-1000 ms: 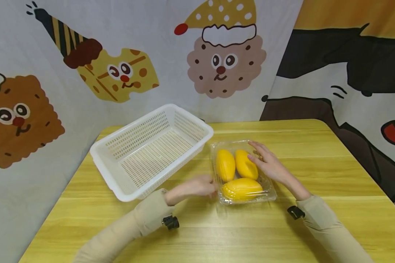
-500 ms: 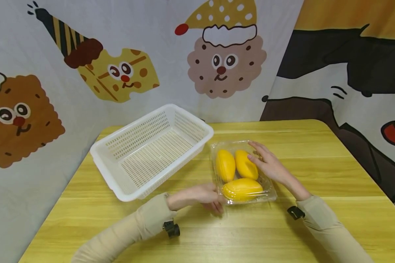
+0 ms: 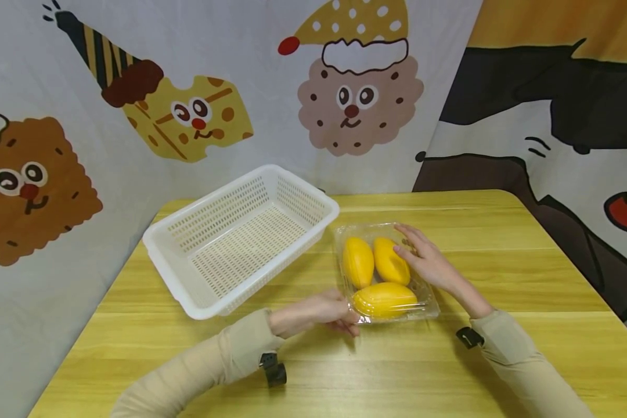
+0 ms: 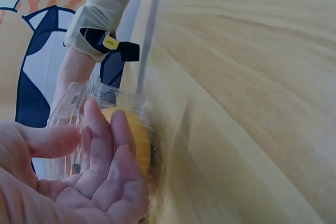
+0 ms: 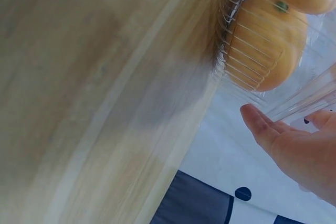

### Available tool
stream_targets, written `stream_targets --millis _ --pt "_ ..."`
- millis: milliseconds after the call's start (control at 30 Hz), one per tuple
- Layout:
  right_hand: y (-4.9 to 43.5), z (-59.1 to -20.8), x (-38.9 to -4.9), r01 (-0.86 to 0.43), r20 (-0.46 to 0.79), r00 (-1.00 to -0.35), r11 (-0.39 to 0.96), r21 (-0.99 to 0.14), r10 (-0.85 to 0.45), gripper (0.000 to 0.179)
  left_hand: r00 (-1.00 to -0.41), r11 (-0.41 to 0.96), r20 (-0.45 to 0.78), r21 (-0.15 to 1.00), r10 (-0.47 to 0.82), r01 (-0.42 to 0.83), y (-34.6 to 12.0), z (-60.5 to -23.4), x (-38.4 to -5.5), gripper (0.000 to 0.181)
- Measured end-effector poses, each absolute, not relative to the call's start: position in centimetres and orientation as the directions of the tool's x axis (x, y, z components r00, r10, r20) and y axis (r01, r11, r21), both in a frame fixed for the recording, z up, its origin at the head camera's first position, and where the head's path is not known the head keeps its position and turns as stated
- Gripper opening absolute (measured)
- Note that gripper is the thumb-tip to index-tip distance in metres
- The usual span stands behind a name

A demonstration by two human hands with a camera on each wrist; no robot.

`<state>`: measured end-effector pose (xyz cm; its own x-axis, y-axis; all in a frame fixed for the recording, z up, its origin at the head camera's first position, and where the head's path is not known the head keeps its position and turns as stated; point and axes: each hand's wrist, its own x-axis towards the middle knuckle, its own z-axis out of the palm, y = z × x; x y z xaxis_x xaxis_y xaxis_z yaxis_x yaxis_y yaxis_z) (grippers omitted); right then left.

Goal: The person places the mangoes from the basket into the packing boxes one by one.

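Observation:
Three yellow mangoes (image 3: 385, 300) lie inside a clear plastic clamshell box (image 3: 427, 310) on the table. My left hand (image 3: 324, 307) is at the box's front left corner. The left wrist view has its thumb and bent fingers (image 4: 123, 174) on either side of the box's edge, pinching it, with one mango (image 4: 140, 141) partly visible behind. My right hand (image 3: 427, 261) holds the right side of the box, thumb on top and straight fingers along the edge. In the right wrist view its fingertips (image 5: 254, 119) sit right at the rim, below a mango (image 5: 265, 45).
A white perforated plastic basket (image 3: 227, 305) stands left of the box, slanted, with nothing in it. The wooden table (image 3: 386, 377) meets a cloth backdrop (image 3: 271, 116) with cartoon prints along its far edge. Cameras are strapped to both wrists.
The left hand has moved from the box's left side toward the front and slightly right, its fingers now around the front left corner. Right hand, box and basket stay where they were.

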<state>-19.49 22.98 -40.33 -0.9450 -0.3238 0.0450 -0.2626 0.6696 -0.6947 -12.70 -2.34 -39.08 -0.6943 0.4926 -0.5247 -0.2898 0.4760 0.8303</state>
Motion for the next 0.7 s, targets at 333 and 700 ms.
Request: stream_targets --millis 333,700 --pt "23.07 -40.27 -19.51 -0.266 0.049 -0.945 0.674 -0.690 -0.323 0.064 -0.727 0.497 -0.509 0.826 0.461 -0.264 -2.16 -39.17 -12.62 0.017" --pt "22.98 -40.05 -19.36 -0.258 0.044 -0.949 0.690 -0.676 -0.312 0.065 -0.665 0.536 -0.525 0.816 0.530 -0.217 -2.81 -39.08 -13.31 0.022"
